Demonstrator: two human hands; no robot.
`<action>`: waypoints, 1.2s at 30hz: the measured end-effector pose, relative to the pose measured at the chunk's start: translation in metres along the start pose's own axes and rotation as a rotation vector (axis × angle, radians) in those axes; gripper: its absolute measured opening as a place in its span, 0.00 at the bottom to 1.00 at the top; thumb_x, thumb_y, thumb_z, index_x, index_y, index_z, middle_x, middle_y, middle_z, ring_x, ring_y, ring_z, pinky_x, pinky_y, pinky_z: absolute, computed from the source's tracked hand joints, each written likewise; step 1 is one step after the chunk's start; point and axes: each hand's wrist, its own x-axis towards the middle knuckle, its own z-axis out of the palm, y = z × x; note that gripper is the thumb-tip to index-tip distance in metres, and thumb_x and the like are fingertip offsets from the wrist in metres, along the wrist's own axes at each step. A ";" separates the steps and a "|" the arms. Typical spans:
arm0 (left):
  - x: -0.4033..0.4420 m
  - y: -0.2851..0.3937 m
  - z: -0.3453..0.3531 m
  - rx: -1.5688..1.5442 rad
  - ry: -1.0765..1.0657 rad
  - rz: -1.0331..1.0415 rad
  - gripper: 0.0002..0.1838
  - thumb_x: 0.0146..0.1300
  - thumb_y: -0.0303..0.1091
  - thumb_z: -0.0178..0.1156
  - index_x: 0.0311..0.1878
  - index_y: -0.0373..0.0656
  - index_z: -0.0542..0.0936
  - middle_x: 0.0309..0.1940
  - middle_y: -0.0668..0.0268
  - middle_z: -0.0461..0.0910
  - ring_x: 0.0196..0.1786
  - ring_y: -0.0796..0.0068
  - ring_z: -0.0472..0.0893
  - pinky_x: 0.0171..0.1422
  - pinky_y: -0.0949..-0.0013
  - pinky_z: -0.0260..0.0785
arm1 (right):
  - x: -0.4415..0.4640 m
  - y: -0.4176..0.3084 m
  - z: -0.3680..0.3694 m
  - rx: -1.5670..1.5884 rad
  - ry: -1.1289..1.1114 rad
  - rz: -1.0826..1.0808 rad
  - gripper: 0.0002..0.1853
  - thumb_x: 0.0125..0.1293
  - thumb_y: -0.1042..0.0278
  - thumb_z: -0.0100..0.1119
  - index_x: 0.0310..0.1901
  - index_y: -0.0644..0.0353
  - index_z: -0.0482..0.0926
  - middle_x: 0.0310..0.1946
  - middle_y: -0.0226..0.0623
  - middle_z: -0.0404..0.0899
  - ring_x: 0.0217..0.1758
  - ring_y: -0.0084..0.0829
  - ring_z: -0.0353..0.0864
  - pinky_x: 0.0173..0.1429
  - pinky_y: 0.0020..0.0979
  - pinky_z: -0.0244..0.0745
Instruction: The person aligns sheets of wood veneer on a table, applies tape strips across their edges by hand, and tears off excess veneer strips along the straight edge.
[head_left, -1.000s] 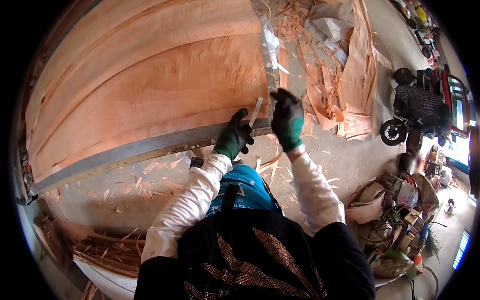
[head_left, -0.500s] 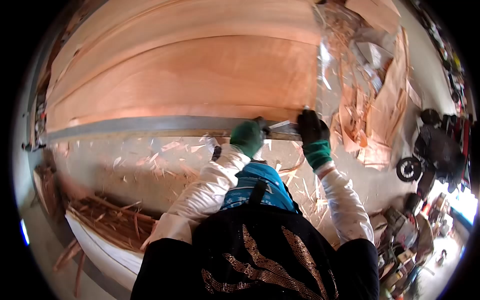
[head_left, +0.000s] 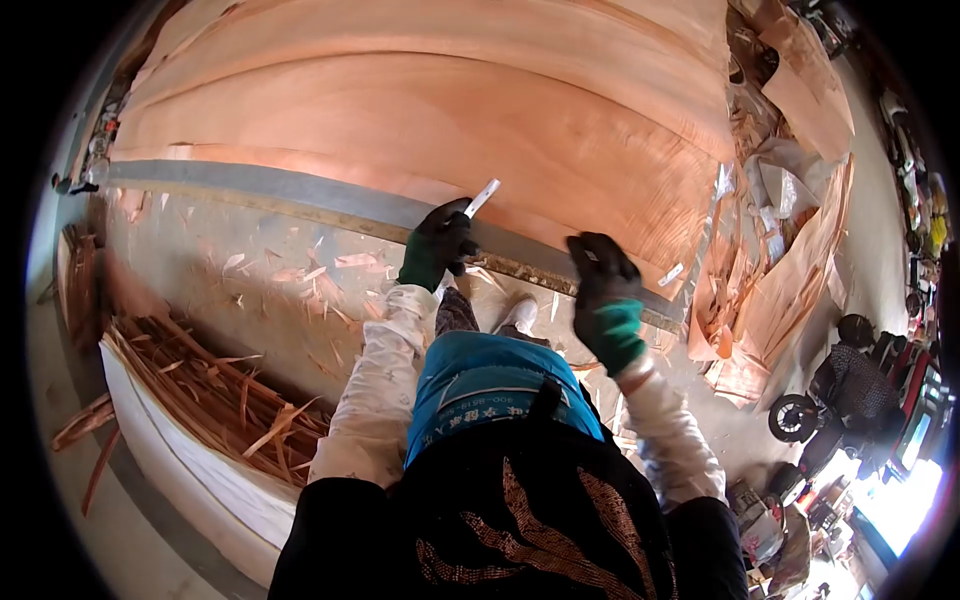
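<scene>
My left hand (head_left: 440,245), in a dark glove with a green cuff, is closed on a short white strip (head_left: 484,198) that sticks out past its fingers over a thin wood veneer sheet (head_left: 450,120). Its knuckles are at the grey front edge (head_left: 290,190) of the work surface. My right hand (head_left: 607,295), gloved alike, is over the same edge further right. Its fingers are loosely bent and slightly apart, and I see nothing in them. Another white strip (head_left: 671,274) with dark marks lies on the veneer near its right corner.
Torn veneer scraps (head_left: 750,290) are heaped to the right. A white-sided holder (head_left: 170,440) full of wood strips stands at lower left. Wood shavings (head_left: 320,285) litter the floor. A parked motorbike (head_left: 850,390) stands at far right.
My left hand has moved left and up along the edge with the white strip. My right hand has drawn back from the veneer's corner, where a white strip now shows. The view has turned.
</scene>
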 end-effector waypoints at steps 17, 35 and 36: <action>0.026 -0.065 -0.014 0.103 -0.112 0.303 0.24 0.70 0.38 0.55 0.67 0.44 0.69 0.30 0.63 0.82 0.23 0.73 0.78 0.22 0.71 0.70 | 0.079 -0.038 0.123 -0.327 -0.036 -0.230 0.17 0.58 0.62 0.58 0.47 0.58 0.79 0.55 0.40 0.75 0.61 0.40 0.72 0.45 0.39 0.73; 0.117 0.085 -0.362 -0.066 0.065 -0.038 0.19 0.70 0.31 0.55 0.64 0.49 0.75 0.32 0.69 0.78 0.28 0.78 0.82 0.17 0.74 0.70 | 0.125 -0.116 0.102 -0.406 -0.215 0.032 0.24 0.52 0.78 0.55 0.54 0.58 0.78 0.56 0.41 0.77 0.62 0.42 0.74 0.59 0.41 0.73; 0.118 0.083 -0.364 -0.087 0.043 -0.031 0.19 0.70 0.31 0.55 0.64 0.49 0.75 0.33 0.69 0.78 0.28 0.78 0.82 0.18 0.74 0.70 | 0.148 -0.148 0.106 -0.293 -0.145 0.061 0.24 0.51 0.78 0.53 0.53 0.58 0.79 0.55 0.42 0.77 0.62 0.44 0.74 0.61 0.43 0.71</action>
